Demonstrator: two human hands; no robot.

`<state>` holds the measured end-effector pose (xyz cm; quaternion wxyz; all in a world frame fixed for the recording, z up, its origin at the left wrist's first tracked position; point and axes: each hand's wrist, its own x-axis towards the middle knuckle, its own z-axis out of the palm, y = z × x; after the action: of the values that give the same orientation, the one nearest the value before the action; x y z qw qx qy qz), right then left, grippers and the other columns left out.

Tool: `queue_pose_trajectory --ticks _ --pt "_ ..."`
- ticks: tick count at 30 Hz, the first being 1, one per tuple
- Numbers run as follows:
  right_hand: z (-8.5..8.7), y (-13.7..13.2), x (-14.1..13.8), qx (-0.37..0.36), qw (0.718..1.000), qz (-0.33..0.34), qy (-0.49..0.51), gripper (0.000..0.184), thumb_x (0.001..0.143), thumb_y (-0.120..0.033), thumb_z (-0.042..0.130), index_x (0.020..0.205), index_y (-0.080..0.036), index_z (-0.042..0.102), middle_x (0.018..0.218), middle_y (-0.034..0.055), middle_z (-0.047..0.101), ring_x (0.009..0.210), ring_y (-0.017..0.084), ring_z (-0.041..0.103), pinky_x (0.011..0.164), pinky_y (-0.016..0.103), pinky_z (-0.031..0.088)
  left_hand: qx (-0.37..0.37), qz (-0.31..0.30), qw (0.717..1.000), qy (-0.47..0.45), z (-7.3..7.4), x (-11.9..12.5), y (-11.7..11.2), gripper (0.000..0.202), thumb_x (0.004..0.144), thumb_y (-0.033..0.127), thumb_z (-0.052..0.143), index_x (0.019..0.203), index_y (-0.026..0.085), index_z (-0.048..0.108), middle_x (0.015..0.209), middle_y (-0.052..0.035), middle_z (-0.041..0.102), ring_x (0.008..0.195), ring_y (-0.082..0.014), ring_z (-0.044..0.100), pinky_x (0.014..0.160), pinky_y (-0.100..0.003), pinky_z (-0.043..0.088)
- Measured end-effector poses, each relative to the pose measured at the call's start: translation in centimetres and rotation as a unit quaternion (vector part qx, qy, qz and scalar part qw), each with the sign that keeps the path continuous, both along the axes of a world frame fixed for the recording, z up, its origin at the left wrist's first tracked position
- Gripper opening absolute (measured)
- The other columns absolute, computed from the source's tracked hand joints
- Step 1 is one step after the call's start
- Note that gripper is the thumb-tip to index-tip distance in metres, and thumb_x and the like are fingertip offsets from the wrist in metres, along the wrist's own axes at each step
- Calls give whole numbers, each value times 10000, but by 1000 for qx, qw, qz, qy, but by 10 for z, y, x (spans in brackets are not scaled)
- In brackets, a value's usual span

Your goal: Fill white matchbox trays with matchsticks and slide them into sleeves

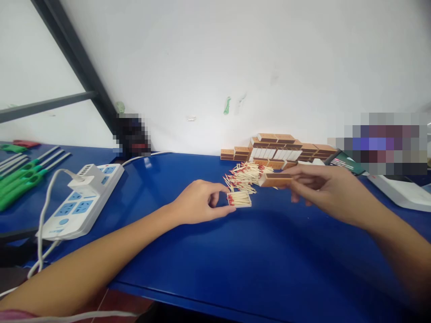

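Observation:
Between the thumb and fingers of my left hand (202, 202) is a small white matchbox tray (249, 202), filled with red-tipped matches (239, 198). My right hand (332, 190) grips a brown matchbox sleeve (274, 180) by its right end, held a little above the table and to the right of the tray. Whether anything is inside the sleeve cannot be made out. Just behind the tray lies a loose heap of matches (245, 175), their red heads pointing various ways.
Stacked brown matchboxes (276, 139) line the wall behind the heap, some showing white trays. On the left of the blue table (208, 260) are a white power strip (84, 202) with a cable and several green long-necked lighters (30, 177). A white object (400, 193) lies at the right.

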<state>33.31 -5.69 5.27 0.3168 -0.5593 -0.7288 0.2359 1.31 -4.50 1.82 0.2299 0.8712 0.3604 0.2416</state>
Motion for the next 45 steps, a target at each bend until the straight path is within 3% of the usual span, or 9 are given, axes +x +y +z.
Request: queue_pose_trajectory --ticks 2,9,16,20,24,27,30,40,45 --pt "-7 -1 -8 -11 999 36 28 314 840 -460 648 996 -200 727 588 17 688 499 197 641 466 319 488 -45 13 998 -39 0 0 1 390 872 501 737 1096 182 743 631 47 617 535 -85 536 553 -224 424" --pt "-31 5 -23 137 989 20 -42 246 891 -351 582 1024 -241 758 637 -1 692 535 171 607 543 323 505 -93 32 990 -103 3 1 2 360 876 484 739 1078 186 755 808 -7 748 674 -104 634 585 -212 477" --pt "-30 12 -6 143 977 107 -118 219 903 -268 564 1003 -268 759 887 33 763 666 178 664 592 315 524 -48 42 995 -81 5 -1 5 300 892 448 719 1053 198 758 836 -3 765 697 -111 658 610 -224 480" --pt "-29 18 8 106 964 182 -163 282 989 -264 481 1025 -274 761 1049 59 762 877 220 713 742 369 559 -16 57 995 -76 7 -3 8 279 890 428 719 1041 196 752 814 6 764 678 -108 652 633 -234 482" --pt "-27 11 -11 116 970 142 -159 222 1010 -345 528 1038 -266 734 1011 63 735 825 214 675 719 364 537 25 63 997 -25 5 -3 8 292 898 440 708 1064 203 748 808 14 752 685 -114 642 649 -248 474" --pt "-31 4 -38 100 967 164 -167 146 971 -379 625 955 -261 710 910 56 685 828 224 636 715 359 523 82 53 995 30 3 -3 7 307 895 448 710 1090 215 747 801 18 736 714 -130 643 682 -269 473" --pt "-39 3 -55 123 961 177 -175 131 981 -318 600 900 -250 678 927 75 658 925 255 625 796 396 518 127 49 989 62 0 -4 5 334 905 454 700 1129 211 743 789 11 721 712 -142 637 687 -282 469" --pt "-46 8 -55 132 952 195 -197 178 1023 -253 519 880 -208 613 938 99 627 897 251 561 801 404 489 168 53 981 81 1 -7 7 326 919 459 680 1128 215 736 759 25 701 680 -136 627 644 -277 434" --pt "-52 7 -62 141 956 181 -184 88 1016 -256 573 943 -213 596 989 93 613 957 263 547 870 433 472 188 72 976 81 -1 -7 8 313 916 451 688 1117 216 739 734 35 692 650 -129 614 627 -272 425"
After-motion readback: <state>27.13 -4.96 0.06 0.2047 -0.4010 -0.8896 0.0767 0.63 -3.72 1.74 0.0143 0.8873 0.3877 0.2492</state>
